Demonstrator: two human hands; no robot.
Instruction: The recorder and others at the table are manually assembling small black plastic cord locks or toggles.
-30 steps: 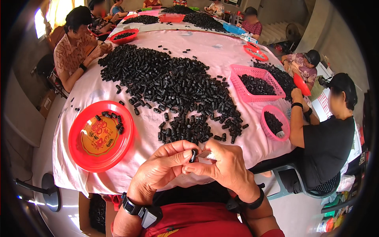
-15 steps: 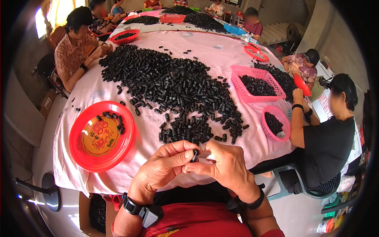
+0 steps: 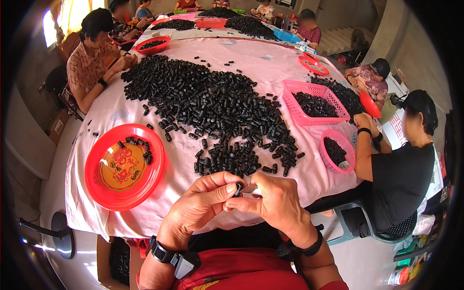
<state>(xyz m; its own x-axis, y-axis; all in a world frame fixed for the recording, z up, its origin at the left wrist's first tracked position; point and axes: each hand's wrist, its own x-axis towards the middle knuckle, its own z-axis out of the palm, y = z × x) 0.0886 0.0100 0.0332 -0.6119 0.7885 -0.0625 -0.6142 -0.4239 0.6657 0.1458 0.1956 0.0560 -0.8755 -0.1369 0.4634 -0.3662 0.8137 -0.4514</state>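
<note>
Close in front of me, my left hand [image 3: 199, 203] pinches a small black cylindrical plastic part [image 3: 238, 189] between thumb and fingertips. My right hand [image 3: 282, 203] is closed around a small flat whitish piece [image 3: 252, 192], its end right beside the black part; its exact kind I cannot make out, and fingers cover much of it. Just beyond both hands spreads a big heap of similar black parts [image 3: 208, 101]. To the left lies a round red plate [image 3: 93, 176] with several of these parts on it.
A pink cloth covers the table [image 3: 188, 154]. On the right stand a pink rectangular basket [image 3: 302, 118] and a pink round basket [image 3: 325, 162], both holding black parts. A person in black [image 3: 401, 179] sits at the right, another person [image 3: 89, 67] at the left. A box [image 3: 104, 261] stands below.
My hands keep nearly the same place; the whitish piece has shifted slightly in my right fingers. At the right, the hands of the person in black have come down a little.
</note>
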